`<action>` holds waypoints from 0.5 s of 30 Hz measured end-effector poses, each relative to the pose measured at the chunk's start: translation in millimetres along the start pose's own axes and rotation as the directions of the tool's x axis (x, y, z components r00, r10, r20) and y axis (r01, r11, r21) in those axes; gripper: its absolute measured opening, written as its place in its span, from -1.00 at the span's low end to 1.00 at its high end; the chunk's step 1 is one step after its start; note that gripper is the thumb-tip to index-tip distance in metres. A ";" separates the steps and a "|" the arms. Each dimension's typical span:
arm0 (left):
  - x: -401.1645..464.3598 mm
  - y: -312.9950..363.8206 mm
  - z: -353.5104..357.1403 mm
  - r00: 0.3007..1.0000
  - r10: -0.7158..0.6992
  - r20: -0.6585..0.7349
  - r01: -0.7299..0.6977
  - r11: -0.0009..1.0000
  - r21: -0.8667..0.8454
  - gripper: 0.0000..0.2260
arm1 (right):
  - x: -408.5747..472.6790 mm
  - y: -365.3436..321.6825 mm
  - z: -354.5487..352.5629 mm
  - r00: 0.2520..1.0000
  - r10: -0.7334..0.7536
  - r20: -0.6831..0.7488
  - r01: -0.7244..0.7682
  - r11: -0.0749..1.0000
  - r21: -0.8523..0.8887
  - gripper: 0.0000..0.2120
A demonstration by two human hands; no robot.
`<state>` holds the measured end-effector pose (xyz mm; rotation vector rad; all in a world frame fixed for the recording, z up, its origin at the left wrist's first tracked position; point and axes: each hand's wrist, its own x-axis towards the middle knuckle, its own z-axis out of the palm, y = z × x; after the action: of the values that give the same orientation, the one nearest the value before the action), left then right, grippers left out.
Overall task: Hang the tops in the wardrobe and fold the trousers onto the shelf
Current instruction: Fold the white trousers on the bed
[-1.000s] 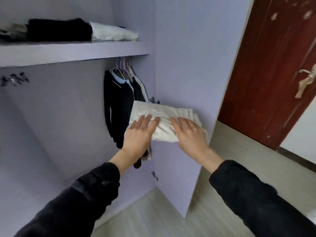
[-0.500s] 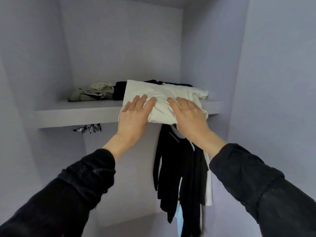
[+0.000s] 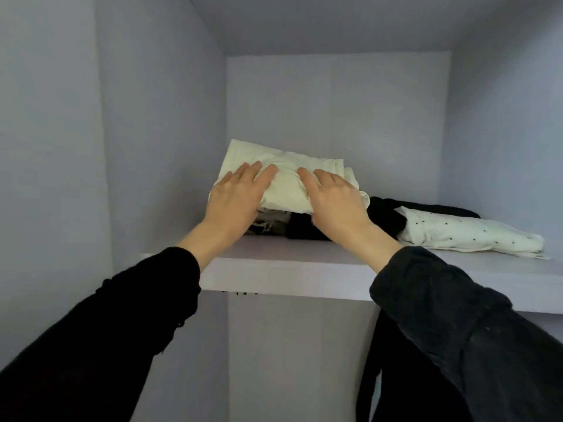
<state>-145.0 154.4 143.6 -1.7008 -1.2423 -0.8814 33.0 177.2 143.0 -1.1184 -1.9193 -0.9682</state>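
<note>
I hold a folded cream pair of trousers [image 3: 289,169] over the lilac wardrobe shelf [image 3: 289,272]. My left hand [image 3: 236,199] grips its left end and my right hand [image 3: 335,202] grips its right end. Fingers lie on top of the cloth and the thumbs are hidden beneath. The bundle sits above a grey patterned garment [image 3: 268,223] and the left part of a black folded garment [image 3: 387,217]. I cannot tell whether it rests on them.
A white dotted folded garment [image 3: 466,236] lies on the shelf's right side. Dark tops [image 3: 374,376] hang below the shelf at the right. Wardrobe walls close in on the left, back and right, with the ceiling panel above.
Both hands have lifted the cream trousers from below the shelf's height up over it and in above the folded pile. The view has tilted upward.
</note>
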 end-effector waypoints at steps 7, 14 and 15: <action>40.8 -35.2 42.9 0.994 -0.080 0.076 0.072 0.991 0.109 -0.39 | 65.1 15.2 45.9 0.994 -0.082 0.076 0.081 0.997 0.015 -0.38; 83.3 -64.4 105.6 0.992 -0.073 0.101 0.060 0.990 0.125 -0.40 | 117.7 35.7 104.7 0.986 -0.090 0.143 0.097 0.995 -0.040 -0.40; 90.3 -68.8 116.4 0.992 -0.068 0.104 0.055 0.990 0.128 -0.40 | 125.4 39.8 114.7 0.986 -0.077 0.148 0.084 0.996 -0.038 -0.38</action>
<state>-179.9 305.9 191.2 -1.6357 -1.3999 -0.7394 -1.4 336.9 204.5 -1.1740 -2.0842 -1.0009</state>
